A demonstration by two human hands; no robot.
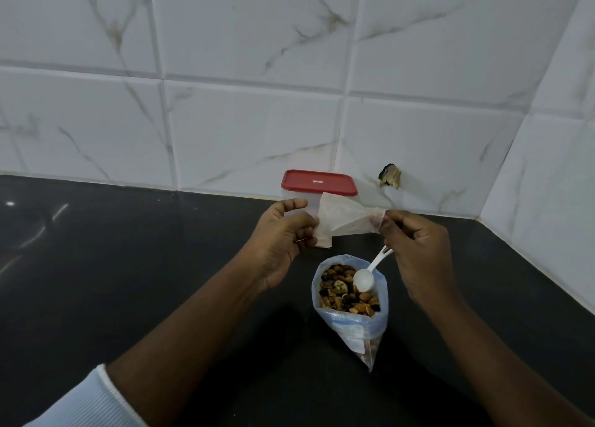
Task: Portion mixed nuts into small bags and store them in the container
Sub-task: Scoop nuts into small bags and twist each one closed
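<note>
An open plastic bag of mixed nuts (349, 301) stands on the black counter (128, 281). A small empty clear bag (346, 219) is stretched in the air between my hands, just above the nuts. My left hand (283, 236) pinches its left edge, apparently together with a few more flat bags. My right hand (418, 249) pinches the right corner and also holds a white plastic scoop (365, 280), whose bowl hangs over the nuts. A clear container with a red lid (318, 183) stands shut behind the small bag, against the wall.
White marble-look tiles (257, 104) rise behind the counter and turn a corner at the right. A chipped hole (390, 177) shows in the tile beside the container. My left sleeve (87, 404) is pale blue.
</note>
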